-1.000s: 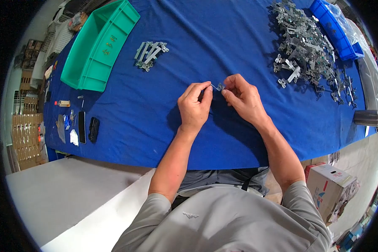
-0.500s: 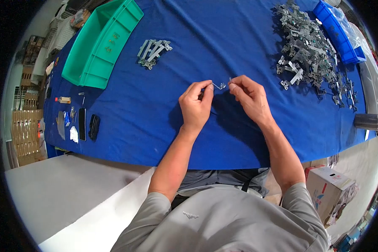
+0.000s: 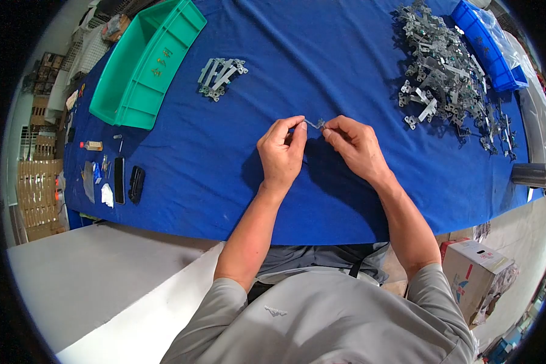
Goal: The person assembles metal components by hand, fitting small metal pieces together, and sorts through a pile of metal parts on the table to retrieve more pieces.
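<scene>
Above the blue cloth, my left hand point(image 3: 282, 151) pinches one end of a small, thin metal bracket point(image 3: 313, 124) between thumb and fingers. My right hand point(image 3: 355, 144) is closed in a pinch at the bracket's other end, its fingertips touching it; whether they also hold a small part is too fine to tell. Ahead and to the left lies a small group of similar metal brackets point(image 3: 222, 77). A large tangled heap of such brackets point(image 3: 446, 76) covers the right side of the table.
A green bin point(image 3: 142, 91) stands at the left and a blue bin point(image 3: 491, 51) at the far right. Near the left edge lie a black phone-like slab point(image 3: 119, 180), a black case point(image 3: 136, 184) and a small bottle point(image 3: 91, 145). A dark grey cylinder point(image 3: 531, 175) sits at the right edge.
My right hand has moved a little left and down, from just apart to touching the bracket's end. The bracket has tilted slightly; my left hand has barely moved.
</scene>
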The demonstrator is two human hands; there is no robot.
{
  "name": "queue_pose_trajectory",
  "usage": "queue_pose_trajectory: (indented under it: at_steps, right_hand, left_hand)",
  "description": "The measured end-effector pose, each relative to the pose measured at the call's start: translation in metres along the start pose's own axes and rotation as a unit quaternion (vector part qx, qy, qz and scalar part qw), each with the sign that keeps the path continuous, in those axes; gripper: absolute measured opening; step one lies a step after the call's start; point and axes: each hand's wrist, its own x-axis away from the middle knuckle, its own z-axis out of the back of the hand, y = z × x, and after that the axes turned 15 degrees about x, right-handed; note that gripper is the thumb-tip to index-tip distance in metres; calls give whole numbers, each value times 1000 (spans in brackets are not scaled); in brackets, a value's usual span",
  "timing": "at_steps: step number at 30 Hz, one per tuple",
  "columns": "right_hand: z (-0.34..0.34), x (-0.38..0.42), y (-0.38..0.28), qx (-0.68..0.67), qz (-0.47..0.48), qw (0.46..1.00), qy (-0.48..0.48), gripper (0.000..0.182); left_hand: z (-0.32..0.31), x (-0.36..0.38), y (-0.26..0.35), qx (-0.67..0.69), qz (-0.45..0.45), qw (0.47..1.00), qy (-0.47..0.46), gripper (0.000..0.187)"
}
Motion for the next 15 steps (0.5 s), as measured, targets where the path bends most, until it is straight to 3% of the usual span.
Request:
queue_pose_trajectory:
  at_steps: [4, 10, 13, 15]
  right_hand:
    - [-5, 0, 7, 30, 44, 997, 50, 13]
    - [-4, 0, 0, -52, -68, 996, 6, 16]
    - [-7, 1, 2, -90, -45, 995, 17, 16]
    - [-5, 1, 5, -37, -19, 999, 17, 16]
  left_hand:
    - [-2, -1, 10, -74, -76, 994, -17, 10]
    - [-2, -2, 12, -102, -105, 989, -25, 10]
    - [-4, -2, 12, -113, -124, 985, -35, 9]
    - [-4, -2, 11, -123, -152, 980, -47, 9]
